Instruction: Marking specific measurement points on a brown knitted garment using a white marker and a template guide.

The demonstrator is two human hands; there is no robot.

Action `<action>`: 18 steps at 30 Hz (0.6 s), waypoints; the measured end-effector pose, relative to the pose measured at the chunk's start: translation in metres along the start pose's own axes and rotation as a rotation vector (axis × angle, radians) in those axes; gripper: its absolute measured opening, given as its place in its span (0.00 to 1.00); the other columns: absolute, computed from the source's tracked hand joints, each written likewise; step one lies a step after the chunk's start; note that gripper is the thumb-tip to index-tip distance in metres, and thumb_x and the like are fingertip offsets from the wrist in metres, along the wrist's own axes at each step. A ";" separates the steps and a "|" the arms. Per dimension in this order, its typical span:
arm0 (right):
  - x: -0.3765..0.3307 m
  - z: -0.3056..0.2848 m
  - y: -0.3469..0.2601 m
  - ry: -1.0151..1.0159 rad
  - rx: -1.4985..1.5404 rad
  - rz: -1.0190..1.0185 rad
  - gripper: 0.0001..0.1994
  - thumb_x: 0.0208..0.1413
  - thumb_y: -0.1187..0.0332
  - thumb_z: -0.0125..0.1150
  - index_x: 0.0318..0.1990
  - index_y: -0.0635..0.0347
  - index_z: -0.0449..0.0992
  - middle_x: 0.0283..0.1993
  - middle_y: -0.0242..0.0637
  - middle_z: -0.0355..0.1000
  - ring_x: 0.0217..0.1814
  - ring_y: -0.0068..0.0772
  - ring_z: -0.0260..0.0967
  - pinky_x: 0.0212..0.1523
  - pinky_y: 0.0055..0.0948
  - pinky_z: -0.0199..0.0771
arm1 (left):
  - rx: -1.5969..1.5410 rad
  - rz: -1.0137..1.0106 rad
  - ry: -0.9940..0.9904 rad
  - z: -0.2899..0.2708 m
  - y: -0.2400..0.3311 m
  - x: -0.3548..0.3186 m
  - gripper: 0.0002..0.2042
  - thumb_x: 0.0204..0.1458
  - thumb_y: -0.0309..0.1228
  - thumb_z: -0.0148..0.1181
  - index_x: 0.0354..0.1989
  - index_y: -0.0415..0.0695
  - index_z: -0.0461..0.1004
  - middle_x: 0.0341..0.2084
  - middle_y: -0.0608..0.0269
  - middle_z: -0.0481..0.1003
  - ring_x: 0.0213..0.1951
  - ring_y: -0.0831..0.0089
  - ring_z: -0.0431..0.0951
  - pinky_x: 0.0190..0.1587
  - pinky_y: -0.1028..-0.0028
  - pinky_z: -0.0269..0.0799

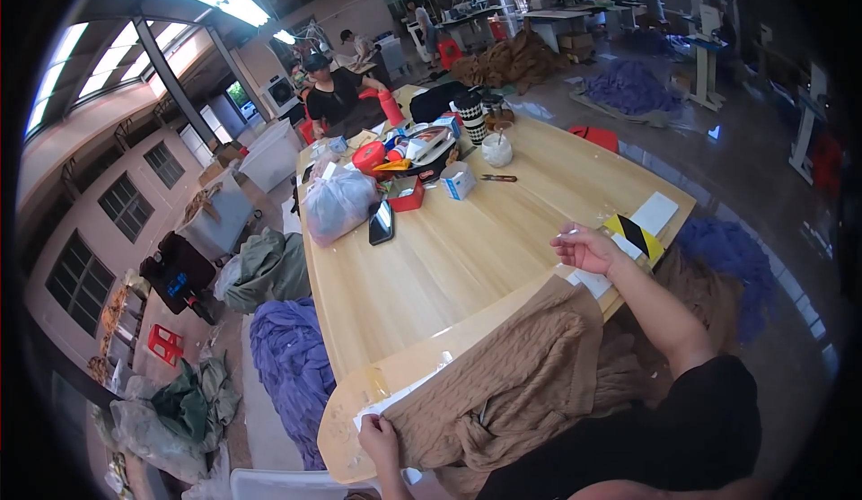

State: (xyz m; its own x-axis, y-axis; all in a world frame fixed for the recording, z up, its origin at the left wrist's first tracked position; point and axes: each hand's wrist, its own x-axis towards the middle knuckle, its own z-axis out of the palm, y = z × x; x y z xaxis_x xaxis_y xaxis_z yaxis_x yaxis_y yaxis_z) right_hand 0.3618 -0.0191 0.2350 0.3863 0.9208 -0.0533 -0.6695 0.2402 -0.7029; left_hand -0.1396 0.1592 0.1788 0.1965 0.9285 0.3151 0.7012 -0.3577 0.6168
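Note:
A brown cable-knit piece [503, 374] lies across the near end of the wooden table [485, 231], its folds hanging toward my body. My left hand [381, 444] pinches its lower left corner, beside a white strip [404, 399] partly under the knit. Raised above the table at the right is my right hand [585, 250], palm up with fingers curled together. Something small and pale shows at its fingertips, too small to name. A slim metallic tool [484, 412] rests on the knit. Near my right wrist are white papers [588, 281] and a yellow-and-black striped piece [639, 238].
Farther along the table are a phone [382, 223], a stuffed plastic bag [339, 206], a small white-and-blue box [458, 181], snips [499, 178] and a checkered cup [470, 116]. Purple fabric heaps [292, 365] flank the table. A co-worker [339, 100] sits at the far end.

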 end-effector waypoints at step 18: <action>-0.017 -0.021 0.042 0.105 -0.105 0.081 0.08 0.51 0.75 0.55 0.37 0.55 0.64 0.37 0.45 0.72 0.33 0.33 0.72 0.34 0.31 0.75 | -0.007 0.041 0.015 0.001 -0.002 -0.002 0.04 0.44 0.24 0.54 0.25 0.35 0.69 0.16 0.50 0.71 0.19 0.59 0.72 0.24 0.66 0.67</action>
State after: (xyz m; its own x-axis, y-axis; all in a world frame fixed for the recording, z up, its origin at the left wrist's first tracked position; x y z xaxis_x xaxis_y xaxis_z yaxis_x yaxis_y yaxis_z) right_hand 0.3406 -0.0309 0.1922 0.4017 0.8973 -0.1829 -0.6331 0.1279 -0.7634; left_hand -0.1409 0.1579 0.1756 0.2145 0.9114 0.3511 0.6880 -0.3961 0.6080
